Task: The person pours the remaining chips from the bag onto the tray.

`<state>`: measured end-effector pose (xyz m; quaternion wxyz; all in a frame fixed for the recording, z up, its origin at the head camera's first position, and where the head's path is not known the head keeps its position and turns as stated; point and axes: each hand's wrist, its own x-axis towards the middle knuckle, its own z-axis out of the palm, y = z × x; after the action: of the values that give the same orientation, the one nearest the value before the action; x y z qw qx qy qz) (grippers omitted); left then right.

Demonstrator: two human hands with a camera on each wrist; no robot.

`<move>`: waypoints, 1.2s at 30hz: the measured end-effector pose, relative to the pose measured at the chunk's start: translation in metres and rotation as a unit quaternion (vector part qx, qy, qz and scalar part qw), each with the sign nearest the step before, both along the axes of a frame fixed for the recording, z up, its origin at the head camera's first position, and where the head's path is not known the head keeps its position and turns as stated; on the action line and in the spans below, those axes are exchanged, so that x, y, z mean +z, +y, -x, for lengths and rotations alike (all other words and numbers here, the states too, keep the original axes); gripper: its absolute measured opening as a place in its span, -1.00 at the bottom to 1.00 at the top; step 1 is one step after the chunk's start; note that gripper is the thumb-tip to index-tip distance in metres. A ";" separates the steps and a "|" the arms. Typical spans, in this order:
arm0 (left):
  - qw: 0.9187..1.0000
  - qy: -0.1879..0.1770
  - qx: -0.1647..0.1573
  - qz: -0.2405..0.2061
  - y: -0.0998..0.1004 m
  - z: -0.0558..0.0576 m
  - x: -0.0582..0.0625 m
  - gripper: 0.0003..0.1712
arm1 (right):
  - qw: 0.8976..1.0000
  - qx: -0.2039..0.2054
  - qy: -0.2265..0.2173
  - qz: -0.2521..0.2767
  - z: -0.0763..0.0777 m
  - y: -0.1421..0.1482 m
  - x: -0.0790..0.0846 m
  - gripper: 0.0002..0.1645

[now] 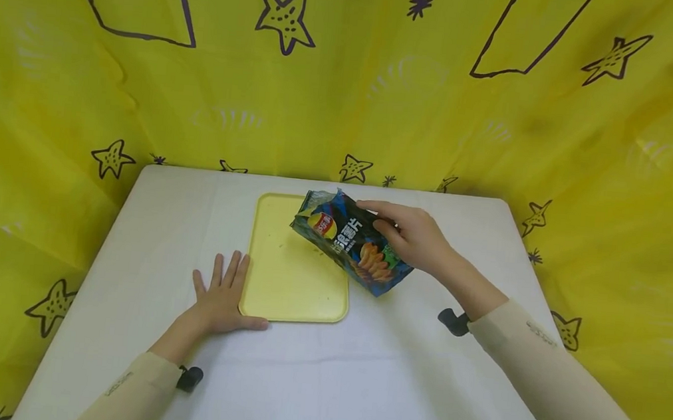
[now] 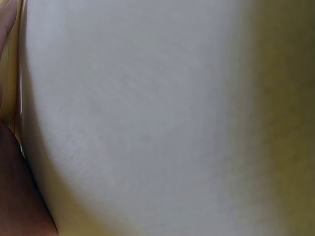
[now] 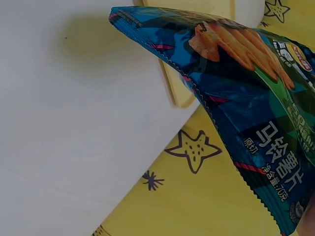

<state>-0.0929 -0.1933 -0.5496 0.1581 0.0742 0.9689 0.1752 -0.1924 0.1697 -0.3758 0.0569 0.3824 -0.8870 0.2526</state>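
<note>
My right hand (image 1: 415, 237) pinches the edge of a dark blue potato chip bag (image 1: 348, 241). The bag hangs tilted over the right part of a yellow tray (image 1: 293, 293), its torn end at the upper left. In the right wrist view, the sealed bottom and printed chips of the bag (image 3: 231, 93) show large. A few small dark specks lie on the tray. My left hand (image 1: 220, 306) rests with fingers spread and straight at the tray's lower left corner, thumb along the near edge. Only a sliver of this hand (image 2: 19, 196) appears in the left wrist view.
The tray lies on a white-covered table (image 1: 345, 384). Yellow curtains (image 1: 334, 103) with drawn starfish hang behind and at both sides. Dark wrist straps (image 1: 454, 322) stick out by both sleeves.
</note>
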 end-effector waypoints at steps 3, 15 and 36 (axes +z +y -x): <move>1.000 0.000 -0.003 0.000 0.001 -0.002 -0.001 0.72 | 1.000 -0.002 -0.002 -0.019 0.000 -0.003 0.002 -0.48; 1.000 0.007 -0.005 -0.007 0.004 -0.005 0.001 0.71 | 0.994 0.002 0.003 -0.105 -0.001 -0.013 0.011 -0.49; 1.000 0.007 0.000 -0.007 0.003 -0.003 -0.001 0.72 | 0.979 0.019 0.030 -0.199 -0.002 -0.022 0.038 -0.45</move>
<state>-0.0900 -0.1906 -0.5507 0.1512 0.0763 0.9687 0.1815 -0.1900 0.1480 -0.3374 0.0009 0.4103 -0.9099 0.0606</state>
